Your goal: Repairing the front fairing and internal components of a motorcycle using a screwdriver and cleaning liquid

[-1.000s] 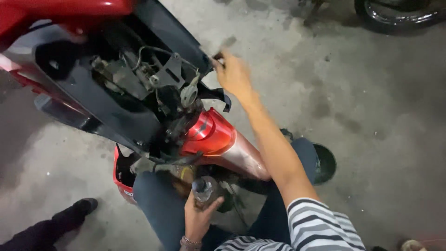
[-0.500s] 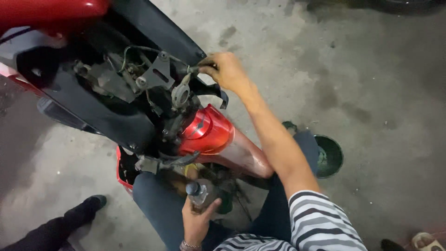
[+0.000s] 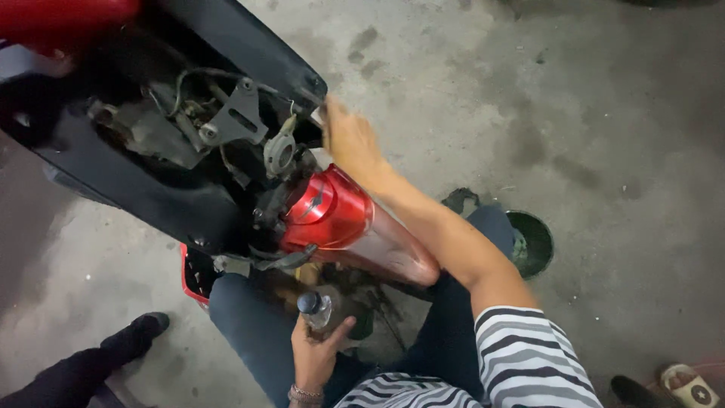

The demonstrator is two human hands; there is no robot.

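Note:
A scooter's front end with its black inner panel (image 3: 174, 204) exposed fills the upper left, showing wires, a metal bracket (image 3: 234, 117) and a round metal fitting (image 3: 281, 151). Below it sits the red front fender (image 3: 332, 215). My right hand (image 3: 349, 140) reaches up to the panel's right edge beside the fitting, fingers curled against it; whether it holds anything is hidden. My left hand (image 3: 316, 349) is low between my knees, wrapped around a small clear bottle with a dark cap (image 3: 313, 306).
A dark green round bowl (image 3: 532, 243) sits on the concrete floor by my right knee. Another person's black shoe and leg (image 3: 113, 351) are at the lower left; a sandal (image 3: 691, 385) lies at the lower right. A red tray edge (image 3: 187, 272) shows under the scooter.
My right hand has come down from above the panel to its right edge beside the round fitting. The left hand keeps the bottle low in about the same place.

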